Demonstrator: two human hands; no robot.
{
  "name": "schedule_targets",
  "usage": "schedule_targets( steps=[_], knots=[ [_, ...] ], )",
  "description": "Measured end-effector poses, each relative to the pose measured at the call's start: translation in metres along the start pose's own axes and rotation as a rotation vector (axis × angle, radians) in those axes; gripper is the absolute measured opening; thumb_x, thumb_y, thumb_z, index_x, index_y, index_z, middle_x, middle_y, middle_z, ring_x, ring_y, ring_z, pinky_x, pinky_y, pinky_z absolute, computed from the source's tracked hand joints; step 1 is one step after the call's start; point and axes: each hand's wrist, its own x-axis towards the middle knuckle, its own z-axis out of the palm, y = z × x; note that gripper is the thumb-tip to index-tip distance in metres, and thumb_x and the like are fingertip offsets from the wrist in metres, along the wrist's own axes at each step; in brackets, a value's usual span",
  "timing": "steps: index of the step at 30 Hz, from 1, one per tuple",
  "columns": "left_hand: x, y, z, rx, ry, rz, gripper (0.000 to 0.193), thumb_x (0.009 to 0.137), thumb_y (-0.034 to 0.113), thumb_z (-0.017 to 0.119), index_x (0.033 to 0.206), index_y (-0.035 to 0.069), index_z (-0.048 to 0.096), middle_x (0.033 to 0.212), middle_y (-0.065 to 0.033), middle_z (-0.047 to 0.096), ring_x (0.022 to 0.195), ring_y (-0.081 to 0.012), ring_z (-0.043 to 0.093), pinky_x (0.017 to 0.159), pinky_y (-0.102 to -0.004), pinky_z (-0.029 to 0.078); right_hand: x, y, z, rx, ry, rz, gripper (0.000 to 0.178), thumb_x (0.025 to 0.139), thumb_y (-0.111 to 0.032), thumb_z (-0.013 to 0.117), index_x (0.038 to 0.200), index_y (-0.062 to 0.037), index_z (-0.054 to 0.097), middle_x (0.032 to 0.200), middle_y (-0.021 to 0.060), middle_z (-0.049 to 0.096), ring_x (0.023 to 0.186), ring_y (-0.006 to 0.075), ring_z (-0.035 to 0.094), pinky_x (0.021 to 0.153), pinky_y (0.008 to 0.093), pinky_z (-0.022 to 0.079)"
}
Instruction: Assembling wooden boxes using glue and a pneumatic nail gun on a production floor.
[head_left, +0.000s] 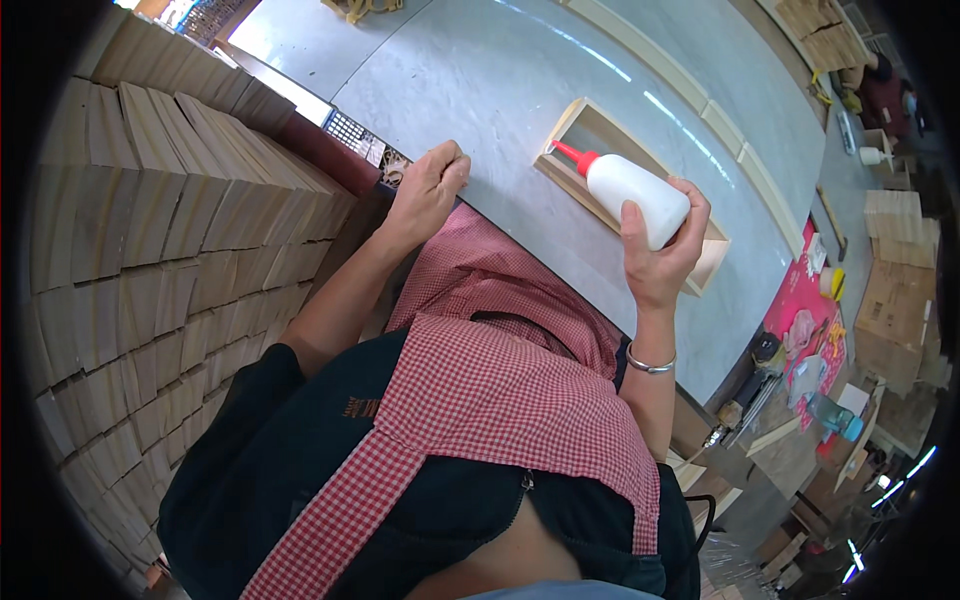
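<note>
My right hand is wrapped round a white squeeze bottle with a red nozzle, tipped on its side. The red nozzle points left, its tip at the left end of a rectangular wooden frame. That frame lies on the grey tabletop under the bottle, which hides part of it. My left hand is closed in a fist by the table's near edge, left of the frame. Nothing shows sticking out of its fingers.
Stacked wooden boards rise high on my left. Along the table's far side runs a long pale wooden strip. To the right are a pink cloth, a power drill, a clear bottle and cardboard boxes.
</note>
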Motion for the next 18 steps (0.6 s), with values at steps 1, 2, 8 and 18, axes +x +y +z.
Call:
schedule_targets(
  steps=[1, 2, 8, 18],
  knots=[
    [0.0, -0.001, 0.0, -0.001, 0.006, -0.001, 0.021, 0.102, 0.015, 0.046, 0.085, 0.003, 0.05, 0.081, -0.0054, 0.052, 0.078, -0.0168, 0.055, 0.076, -0.0298, 0.046, 0.002, 0.001, 0.001, -0.011, 0.008, -0.007, 0.055, 0.083, -0.021, 0.078, 0.126, -0.0041, 0.048, 0.116, 0.0144, 0.059, 0.096, 0.0276, 0.062, 0.082, 0.0355, 0.054],
    [-0.001, -0.002, 0.0, -0.001, 0.013, -0.002, 0.022, 0.103, 0.015, 0.046, 0.085, 0.003, 0.05, 0.08, -0.0052, 0.051, 0.077, -0.0167, 0.055, 0.075, -0.0298, 0.046, 0.005, 0.002, 0.001, -0.021, 0.017, -0.015, 0.054, 0.084, -0.021, 0.078, 0.125, -0.0041, 0.048, 0.116, 0.0144, 0.059, 0.096, 0.0276, 0.062, 0.081, 0.0354, 0.054],
    [0.0, -0.007, 0.004, 0.037, 0.072, 0.052, 0.026, 0.1, 0.016, 0.052, 0.08, 0.001, 0.049, 0.078, -0.0067, 0.052, 0.069, -0.0179, 0.049, 0.066, -0.0315, 0.042, 0.025, 0.014, 0.005, -0.106, 0.075, -0.094, 0.052, 0.085, -0.022, 0.078, 0.124, -0.0041, 0.048, 0.115, 0.0152, 0.06, 0.094, 0.0279, 0.064, 0.078, 0.0352, 0.056],
    [0.002, -0.012, 0.005, 0.106, 0.069, 0.054, 0.033, 0.102, 0.02, 0.055, 0.077, -0.001, 0.049, 0.076, -0.0066, 0.05, 0.066, -0.0182, 0.044, 0.064, -0.0327, 0.04, 0.042, 0.02, 0.002, -0.181, 0.126, -0.123, 0.051, 0.085, -0.024, 0.079, 0.122, -0.0043, 0.049, 0.112, 0.0151, 0.062, 0.091, 0.0281, 0.065, 0.076, 0.0364, 0.056]
  ],
)
